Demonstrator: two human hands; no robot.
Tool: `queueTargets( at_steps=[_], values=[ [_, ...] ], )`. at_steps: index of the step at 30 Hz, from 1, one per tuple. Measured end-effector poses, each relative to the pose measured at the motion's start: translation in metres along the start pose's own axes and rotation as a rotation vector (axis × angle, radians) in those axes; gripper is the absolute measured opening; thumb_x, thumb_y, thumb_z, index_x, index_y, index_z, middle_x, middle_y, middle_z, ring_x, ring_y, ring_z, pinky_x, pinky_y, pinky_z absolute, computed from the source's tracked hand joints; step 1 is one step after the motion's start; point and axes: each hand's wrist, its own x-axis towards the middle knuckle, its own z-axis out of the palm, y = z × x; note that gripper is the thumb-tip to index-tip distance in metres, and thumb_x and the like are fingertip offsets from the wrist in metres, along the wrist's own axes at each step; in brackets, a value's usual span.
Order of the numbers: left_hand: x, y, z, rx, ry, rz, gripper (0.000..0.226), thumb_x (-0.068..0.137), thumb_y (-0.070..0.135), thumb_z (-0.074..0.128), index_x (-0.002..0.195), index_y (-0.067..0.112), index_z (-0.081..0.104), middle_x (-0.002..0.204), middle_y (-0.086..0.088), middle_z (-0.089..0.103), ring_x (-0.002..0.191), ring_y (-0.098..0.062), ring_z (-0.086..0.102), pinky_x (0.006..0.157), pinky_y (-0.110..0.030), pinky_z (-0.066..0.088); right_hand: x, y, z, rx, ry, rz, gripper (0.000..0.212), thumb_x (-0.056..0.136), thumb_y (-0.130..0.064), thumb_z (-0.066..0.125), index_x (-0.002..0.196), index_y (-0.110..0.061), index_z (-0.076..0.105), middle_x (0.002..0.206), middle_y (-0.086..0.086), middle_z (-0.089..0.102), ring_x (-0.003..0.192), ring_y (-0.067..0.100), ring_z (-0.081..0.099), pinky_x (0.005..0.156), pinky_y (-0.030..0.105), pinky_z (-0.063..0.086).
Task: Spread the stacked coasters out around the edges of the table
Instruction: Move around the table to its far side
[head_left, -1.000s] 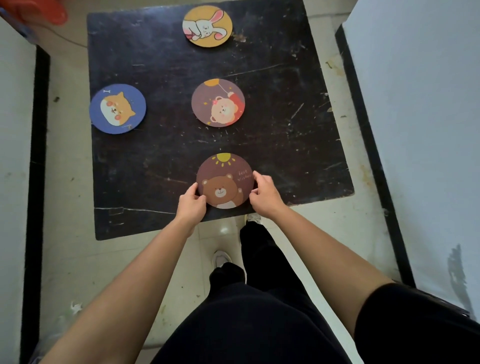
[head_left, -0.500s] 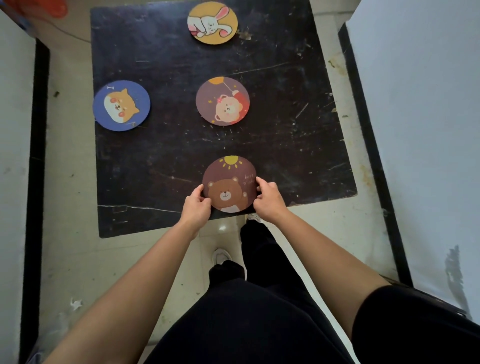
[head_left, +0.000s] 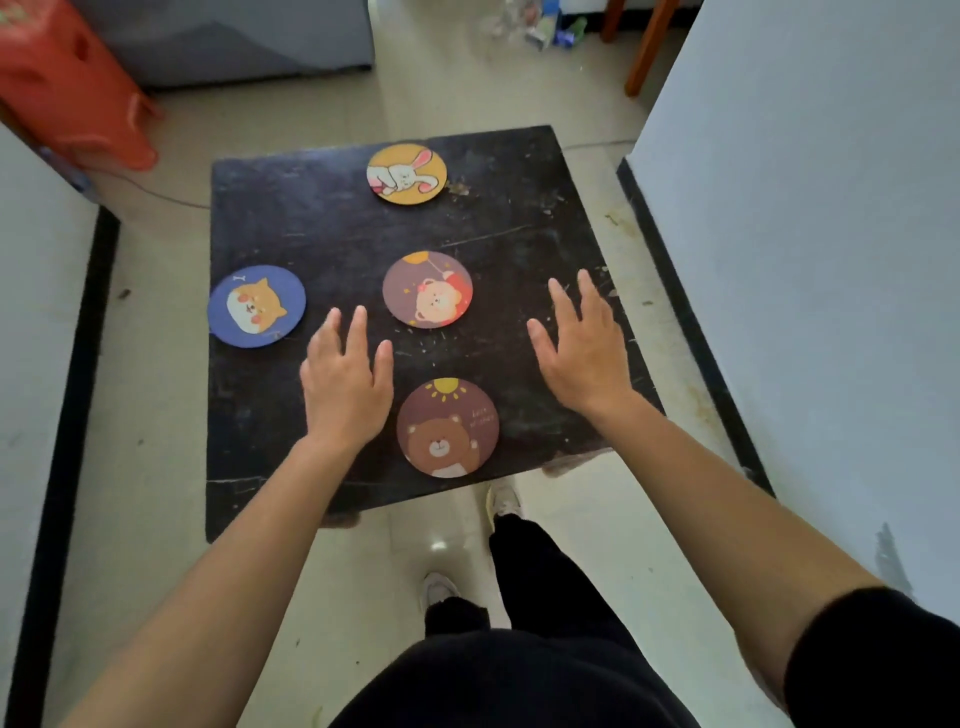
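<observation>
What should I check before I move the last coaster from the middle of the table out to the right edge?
1. Both hands free: ok, left hand and right hand are open and hold nothing.
2. Middle coaster uncovered: ok.
3. Right edge of the table free of coasters: ok.
4. Bear coaster at near edge: ok.
5. Dog coaster at left edge, rabbit coaster at far edge: ok.
6. More coasters stacked under the middle one: cannot tell.

Black table (head_left: 332, 249) (scratched) bearing four coasters (head_left: 427, 290)

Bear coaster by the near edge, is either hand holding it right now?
No. The left hand and right hand are open above the table; the bear coaster lies free.
</observation>
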Motion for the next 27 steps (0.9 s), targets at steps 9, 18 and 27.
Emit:
queueTargets(
  at_steps=[9,18,27],
  values=[
    [0.034,0.085,-0.091,0.044,0.358,0.228,0.06,0.1,0.05,0.028,0.151,0.019,0.024,0.162,-0.018,0.018,0.147,-0.038,0.018,0.114,-0.058,0.019,0.065,0.007,-0.096,-0.06,0.331,-0.174,0.066,0.097,-0.064,0.028,0.155,-0.033,0.017,0.166,0.008,0.008,0.151,0.031,0.014,0.117,0.043,0.008],
    [0.034,0.237,-0.05,0.086,0.343,0.206,0.061,0.099,0.048,0.032,0.151,0.017,0.03,0.162,-0.02,0.017,0.148,-0.038,0.017,0.114,-0.059,0.021,0.113,0.118,-0.133,-0.03,0.333,-0.301,0.067,0.097,-0.064,0.028,0.155,-0.032,0.014,0.166,0.009,0.006,0.151,0.032,0.015,0.114,0.044,0.004],
    [0.033,0.377,0.017,0.055,0.336,0.035,0.061,0.101,0.047,0.033,0.152,0.014,0.029,0.162,-0.019,0.018,0.148,-0.037,0.017,0.112,-0.057,0.023,0.177,0.248,-0.172,0.019,0.197,-0.456,0.066,0.097,-0.062,0.028,0.153,-0.03,0.02,0.165,0.009,0.01,0.15,0.033,0.017,0.116,0.046,0.011]
  ],
)
